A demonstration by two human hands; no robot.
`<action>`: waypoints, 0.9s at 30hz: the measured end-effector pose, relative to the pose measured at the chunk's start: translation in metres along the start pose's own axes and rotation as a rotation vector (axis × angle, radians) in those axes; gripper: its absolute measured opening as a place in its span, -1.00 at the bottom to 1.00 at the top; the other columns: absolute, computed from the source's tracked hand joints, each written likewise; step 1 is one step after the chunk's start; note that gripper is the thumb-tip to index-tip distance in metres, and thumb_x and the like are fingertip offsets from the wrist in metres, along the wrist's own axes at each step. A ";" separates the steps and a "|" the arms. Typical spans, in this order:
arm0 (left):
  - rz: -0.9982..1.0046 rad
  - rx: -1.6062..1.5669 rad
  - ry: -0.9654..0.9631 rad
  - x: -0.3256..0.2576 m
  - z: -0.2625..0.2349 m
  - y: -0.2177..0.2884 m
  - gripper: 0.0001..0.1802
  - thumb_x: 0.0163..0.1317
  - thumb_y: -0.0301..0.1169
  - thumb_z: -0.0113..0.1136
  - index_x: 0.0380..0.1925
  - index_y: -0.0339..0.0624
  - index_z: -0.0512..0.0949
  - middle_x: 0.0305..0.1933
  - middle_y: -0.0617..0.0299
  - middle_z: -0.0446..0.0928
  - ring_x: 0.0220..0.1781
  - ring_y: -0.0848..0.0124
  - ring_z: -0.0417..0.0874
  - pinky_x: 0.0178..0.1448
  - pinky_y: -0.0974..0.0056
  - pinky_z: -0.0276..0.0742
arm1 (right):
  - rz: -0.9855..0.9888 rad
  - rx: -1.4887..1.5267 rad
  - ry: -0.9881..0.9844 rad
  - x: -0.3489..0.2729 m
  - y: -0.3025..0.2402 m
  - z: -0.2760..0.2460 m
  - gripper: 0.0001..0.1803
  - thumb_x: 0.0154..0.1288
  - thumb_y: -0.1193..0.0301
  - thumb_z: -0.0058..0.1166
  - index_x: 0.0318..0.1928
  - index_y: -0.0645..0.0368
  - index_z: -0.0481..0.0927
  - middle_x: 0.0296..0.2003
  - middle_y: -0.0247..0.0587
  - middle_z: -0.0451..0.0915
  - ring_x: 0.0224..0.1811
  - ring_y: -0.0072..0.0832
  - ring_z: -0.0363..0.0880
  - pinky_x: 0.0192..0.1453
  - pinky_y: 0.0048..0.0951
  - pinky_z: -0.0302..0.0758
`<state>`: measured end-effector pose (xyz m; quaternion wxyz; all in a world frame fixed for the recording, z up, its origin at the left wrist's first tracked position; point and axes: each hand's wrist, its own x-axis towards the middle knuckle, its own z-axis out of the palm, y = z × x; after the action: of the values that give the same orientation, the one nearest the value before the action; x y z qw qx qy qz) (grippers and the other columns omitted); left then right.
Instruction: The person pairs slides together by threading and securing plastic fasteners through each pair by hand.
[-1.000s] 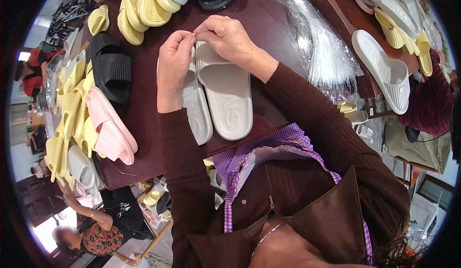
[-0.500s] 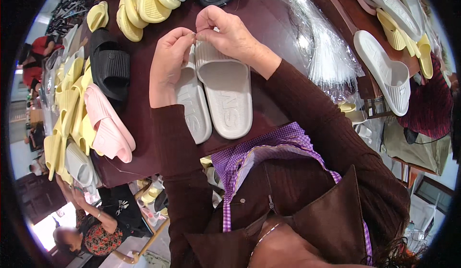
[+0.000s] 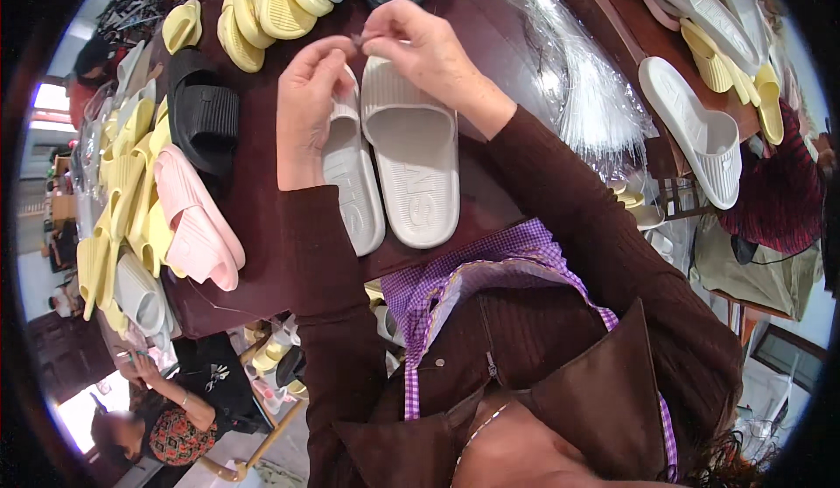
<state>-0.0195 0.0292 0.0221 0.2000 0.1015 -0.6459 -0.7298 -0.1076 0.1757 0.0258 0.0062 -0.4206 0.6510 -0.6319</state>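
Two pale grey slide sandals lie side by side on the dark red table, soles down, with straps at the far end. My left hand (image 3: 308, 94) is over the far end of the left grey slide (image 3: 352, 186), its thumb and forefinger pinched together. Above the strap of the right grey slide (image 3: 422, 177) is my right hand (image 3: 427, 51), also in a pinch. The fingertips of both hands nearly meet at something small and dark, too tiny to name. My left fingers hide part of the left slide's strap.
Black slides (image 3: 203, 112), a pink pair (image 3: 197, 217) and a heap of yellow slides (image 3: 131, 182) line the left side. Yellow clogs (image 3: 284, 3) sit at the back. A bundle of clear plastic strands (image 3: 591, 94) lies right. Another person (image 3: 179, 418) sits lower left.
My fingertips have drawn slightly apart, and the right hand has risen a little toward the far side. The grey slides stay in place. The other person's hand has shifted.
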 end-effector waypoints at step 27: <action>-0.219 0.110 0.159 -0.023 -0.066 -0.032 -0.74 0.27 -0.25 0.03 -0.22 -0.23 0.50 -0.41 0.27 0.48 -0.49 0.52 0.47 -0.51 0.49 0.34 | 0.099 -0.741 -0.132 -0.025 0.000 -0.020 -0.70 0.00 0.31 0.12 -0.47 0.38 0.54 -0.50 0.13 0.58 -0.45 -0.04 0.60 -0.36 -0.11 0.52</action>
<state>0.0228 -0.0178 -0.0217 0.1638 0.2397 -0.6521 -0.7003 -0.1026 0.2060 0.0167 -0.0742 -0.4022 0.8530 -0.3242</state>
